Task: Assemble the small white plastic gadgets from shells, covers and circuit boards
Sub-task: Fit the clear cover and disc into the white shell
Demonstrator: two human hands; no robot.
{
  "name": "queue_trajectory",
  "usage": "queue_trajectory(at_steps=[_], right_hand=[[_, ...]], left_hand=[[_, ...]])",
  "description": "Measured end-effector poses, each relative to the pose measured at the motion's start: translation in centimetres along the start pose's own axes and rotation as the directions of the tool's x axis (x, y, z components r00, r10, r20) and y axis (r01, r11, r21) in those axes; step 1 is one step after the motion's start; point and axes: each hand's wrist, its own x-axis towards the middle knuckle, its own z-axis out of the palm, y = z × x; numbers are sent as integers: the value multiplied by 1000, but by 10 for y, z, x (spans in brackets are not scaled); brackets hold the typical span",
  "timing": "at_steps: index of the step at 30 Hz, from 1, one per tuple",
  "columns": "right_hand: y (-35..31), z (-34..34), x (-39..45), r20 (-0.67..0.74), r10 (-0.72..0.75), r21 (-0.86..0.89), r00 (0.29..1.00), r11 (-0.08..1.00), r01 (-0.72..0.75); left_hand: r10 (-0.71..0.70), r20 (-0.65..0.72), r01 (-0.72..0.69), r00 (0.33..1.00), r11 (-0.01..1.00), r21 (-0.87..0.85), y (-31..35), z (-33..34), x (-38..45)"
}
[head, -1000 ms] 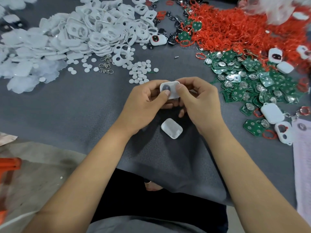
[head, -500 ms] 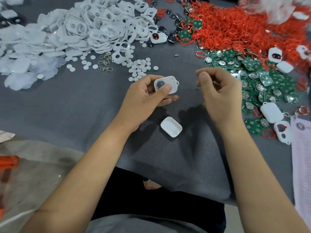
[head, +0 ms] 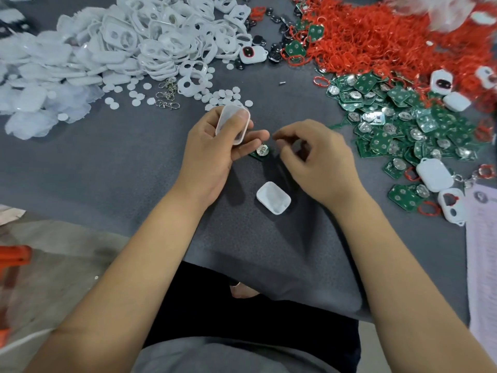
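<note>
My left hand [head: 212, 146] grips a white shell [head: 231, 122], thumb on it. My right hand [head: 314, 160] has curled fingers above a circuit board [head: 260, 151]; whether they pinch something I cannot tell.

Board [head: 260, 151]: partly hidden under left fingers [head: 252, 138]. Right fingertips [head: 279, 137]: motion-blurred, grasp unclear. Paper [head: 481, 238]: cut by right edge, print illegible.

Table: dark grey cloth [head: 107, 168] covers it, draping over the near edge.
Floor: pale grey concrete [head: 59, 265] at near left.
Light: even, soft shadows.
</note>
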Motion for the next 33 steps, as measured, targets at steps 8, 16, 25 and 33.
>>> queue_trajectory(at_steps=[8, 16, 25, 33], right_hand=[[-5, 14, 3, 108, -43, -208, 993, 976, 65], [9, 4, 4, -121, 110, 346, 987, 936, -62], [-8, -3, 2, 33, 239, 790, 970, 589, -172], [-12, -5, 1, 133, 319, 840, 938, 466, -277]], left_hand=[[10, 19, -10, 1000, 1000, -13, -1, 0, -1], [15, 109, -22, 994, 998, 58, -4, -1, -2], [50, 198, -99, 979, 964, 245, -4, -2, -6], [113, 140, -153, 984, 937, 314, -6, -1, -6]])
